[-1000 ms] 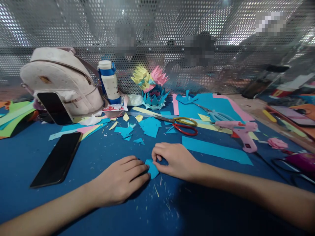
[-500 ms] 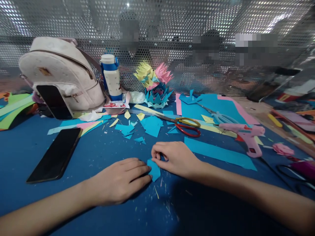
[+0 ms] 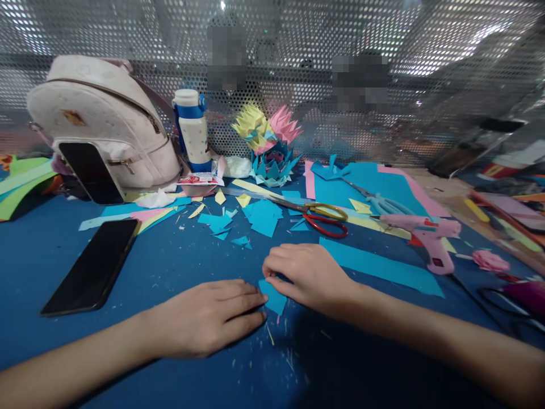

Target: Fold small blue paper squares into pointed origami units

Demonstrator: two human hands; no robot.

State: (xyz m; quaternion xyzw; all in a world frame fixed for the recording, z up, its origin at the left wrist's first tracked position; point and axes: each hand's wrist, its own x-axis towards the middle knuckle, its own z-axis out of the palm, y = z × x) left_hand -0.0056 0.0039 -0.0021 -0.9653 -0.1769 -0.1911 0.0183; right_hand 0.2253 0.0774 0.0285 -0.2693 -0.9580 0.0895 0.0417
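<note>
A small blue piece of paper point(image 3: 273, 299) lies on the blue tabletop between my hands. My right hand point(image 3: 309, 275) is curled, with thumb and index finger pinched at the paper's upper edge. My left hand point(image 3: 213, 318) lies palm down with fingers stretched out, and its fingertips touch the paper's left edge. Just beyond my hands are blue paper scraps point(image 3: 261, 216). To the right of my right hand stretches a long blue paper strip point(image 3: 378, 266).
Scissors with yellow and red handles point(image 3: 326, 218) and a pink glue gun point(image 3: 430, 230) lie at right. Folded paper flowers point(image 3: 275, 162) stand at the back. At left are a dark phone point(image 3: 91, 267), a white backpack point(image 3: 106, 125) and a bottle point(image 3: 193, 133).
The small blue paper has turned and shows more of its face, slightly further right. My left fingertips have shifted a little to the right with it.
</note>
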